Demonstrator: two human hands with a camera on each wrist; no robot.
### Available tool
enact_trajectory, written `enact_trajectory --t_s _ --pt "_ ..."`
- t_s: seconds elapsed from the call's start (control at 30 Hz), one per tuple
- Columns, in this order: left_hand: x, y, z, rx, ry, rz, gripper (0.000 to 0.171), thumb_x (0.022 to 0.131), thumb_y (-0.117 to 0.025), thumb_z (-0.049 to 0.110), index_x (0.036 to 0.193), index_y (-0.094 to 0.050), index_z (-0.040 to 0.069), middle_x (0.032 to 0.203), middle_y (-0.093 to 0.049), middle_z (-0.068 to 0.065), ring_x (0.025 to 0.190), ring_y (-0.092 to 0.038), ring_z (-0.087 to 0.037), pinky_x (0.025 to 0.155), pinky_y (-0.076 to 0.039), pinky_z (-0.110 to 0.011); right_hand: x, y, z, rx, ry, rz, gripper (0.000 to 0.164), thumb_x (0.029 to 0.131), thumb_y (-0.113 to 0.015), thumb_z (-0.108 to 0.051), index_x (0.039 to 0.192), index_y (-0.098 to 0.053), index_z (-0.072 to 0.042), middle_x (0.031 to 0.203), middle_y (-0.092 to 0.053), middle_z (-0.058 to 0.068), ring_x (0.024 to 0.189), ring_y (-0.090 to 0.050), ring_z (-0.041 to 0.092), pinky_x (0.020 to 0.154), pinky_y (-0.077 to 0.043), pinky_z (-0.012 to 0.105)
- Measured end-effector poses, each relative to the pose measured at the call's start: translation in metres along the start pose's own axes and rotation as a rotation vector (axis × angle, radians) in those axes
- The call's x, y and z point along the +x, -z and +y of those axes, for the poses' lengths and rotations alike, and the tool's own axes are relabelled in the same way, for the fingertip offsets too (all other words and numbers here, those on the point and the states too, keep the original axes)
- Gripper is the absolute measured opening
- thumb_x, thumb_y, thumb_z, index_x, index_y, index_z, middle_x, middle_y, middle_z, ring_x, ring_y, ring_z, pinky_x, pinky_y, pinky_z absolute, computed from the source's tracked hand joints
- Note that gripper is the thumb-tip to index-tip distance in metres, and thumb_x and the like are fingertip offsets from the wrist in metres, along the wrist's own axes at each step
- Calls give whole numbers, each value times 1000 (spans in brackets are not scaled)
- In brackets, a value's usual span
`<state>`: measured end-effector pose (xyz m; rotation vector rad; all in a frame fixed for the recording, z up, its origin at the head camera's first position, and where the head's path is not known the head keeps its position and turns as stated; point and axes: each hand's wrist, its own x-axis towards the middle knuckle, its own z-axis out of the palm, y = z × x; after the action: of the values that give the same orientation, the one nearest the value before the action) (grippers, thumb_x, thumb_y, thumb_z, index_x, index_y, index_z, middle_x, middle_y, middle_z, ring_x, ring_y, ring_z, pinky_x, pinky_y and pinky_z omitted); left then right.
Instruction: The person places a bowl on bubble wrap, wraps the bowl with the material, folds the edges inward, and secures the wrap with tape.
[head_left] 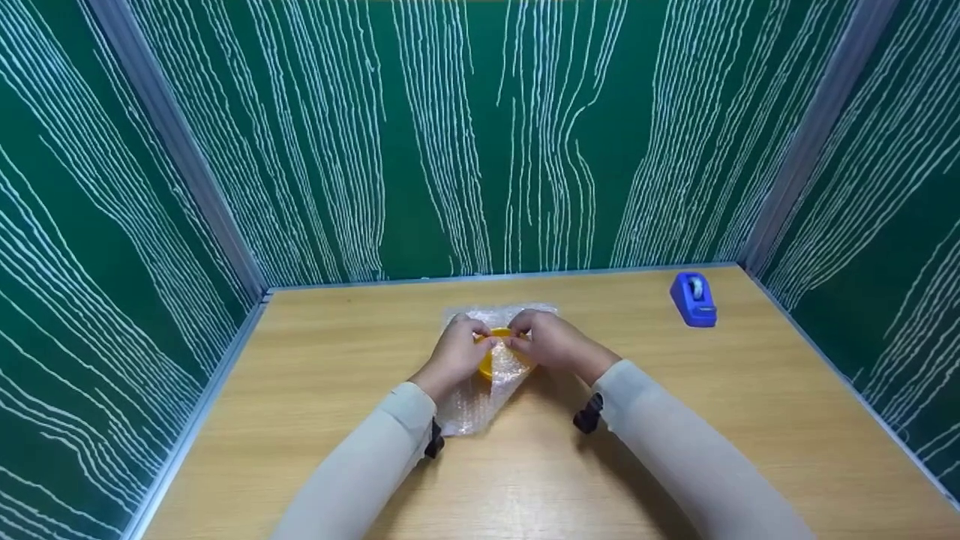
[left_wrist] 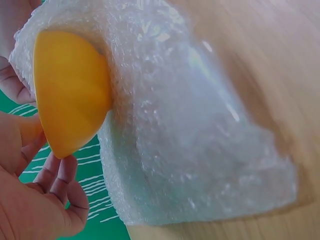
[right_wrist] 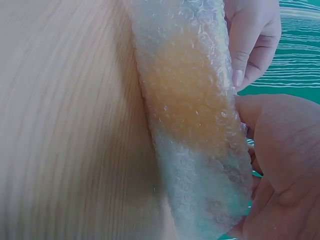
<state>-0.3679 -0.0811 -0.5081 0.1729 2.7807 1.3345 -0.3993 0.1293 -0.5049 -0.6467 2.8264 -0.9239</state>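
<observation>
A yellow bowl (left_wrist: 72, 92) sits on a sheet of bubble wrap (head_left: 465, 405) in the middle of the table. My left hand (head_left: 456, 351) pinches the bowl's rim on its left side, the thumb at the edge and fingertips beneath, as the left wrist view shows. From the other side my right hand (head_left: 551, 341) grips the wrap's edge, which is folded up over the right part of the bowl. In the right wrist view the bowl shows only as a blurred yellow patch behind the bubble wrap (right_wrist: 200, 190). Both thumbs nearly meet over the bowl.
A blue tape dispenser (head_left: 694, 300) with a roll in it stands at the back right of the wooden table (head_left: 315, 360). Green panels (head_left: 420, 225) with white wavy lines wall in the back and both sides.
</observation>
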Motion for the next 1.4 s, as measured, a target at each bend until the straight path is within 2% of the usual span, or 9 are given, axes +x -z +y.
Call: enact_trajectory --t_s 0.23,0.47,0.57,0.73,0.97,1.13,1.27,1.4 --pt "2 -1 -2 10 18 3 7 111 -75 16 112 -75 9 136 -57 -11 124 -61 -27 113 -63 -38 1 0 2 38 -22 -4 13 109 -78 -29 108 -82 -17 126 -79 8 116 -70 30 119 -59 53" --pt "2 -4 0 33 26 7 10 110 -76 18 112 -76 9 135 -59 -11 121 -62 -27 111 -64 -38 -3 9 13 100 -126 -5 22 115 -69 -35 124 -78 -18 133 -75 11 117 -69 31 104 -64 47" --pt "0 -4 1 40 43 8 8 110 -76 19 112 -75 11 133 -59 -9 119 -61 -26 114 -63 -38 -4 16 20 113 -146 12 28 116 -65 -37 130 -76 -16 137 -75 13 123 -70 33 109 -62 51" --pt "1 -4 2 45 46 3 9 110 -75 19 114 -76 10 132 -59 -8 118 -61 -25 112 -63 -35 -4 27 33 152 -192 19 36 118 -62 -38 141 -73 -13 145 -73 16 137 -68 38 121 -57 56" --pt "3 -5 3 64 82 9 11 111 -76 21 116 -74 13 133 -59 -6 118 -61 -25 112 -64 -35 -3 37 55 142 -190 18 39 116 -59 -26 146 -69 -3 146 -71 21 137 -67 41 122 -55 59" --pt "4 -4 3 64 89 13 11 110 -76 21 117 -71 13 134 -59 -6 118 -62 -25 113 -63 -36 3 40 69 140 -257 -29 41 115 -59 -26 150 -67 -6 157 -65 21 151 -58 43 132 -43 64" --pt "4 -4 3 55 101 7 14 110 -76 21 119 -67 14 132 -59 -6 116 -63 -24 111 -64 -35 3 42 74 95 -226 -89 43 118 -56 -27 154 -65 -5 168 -57 24 163 -46 48 138 -33 66" --pt "4 -3 0 56 119 4 19 110 -77 21 122 -63 16 132 -60 -7 115 -64 -24 111 -64 -36 3 42 75 51 -183 -116 46 120 -53 -28 158 -63 -4 170 -55 27 164 -43 51 138 -31 68"
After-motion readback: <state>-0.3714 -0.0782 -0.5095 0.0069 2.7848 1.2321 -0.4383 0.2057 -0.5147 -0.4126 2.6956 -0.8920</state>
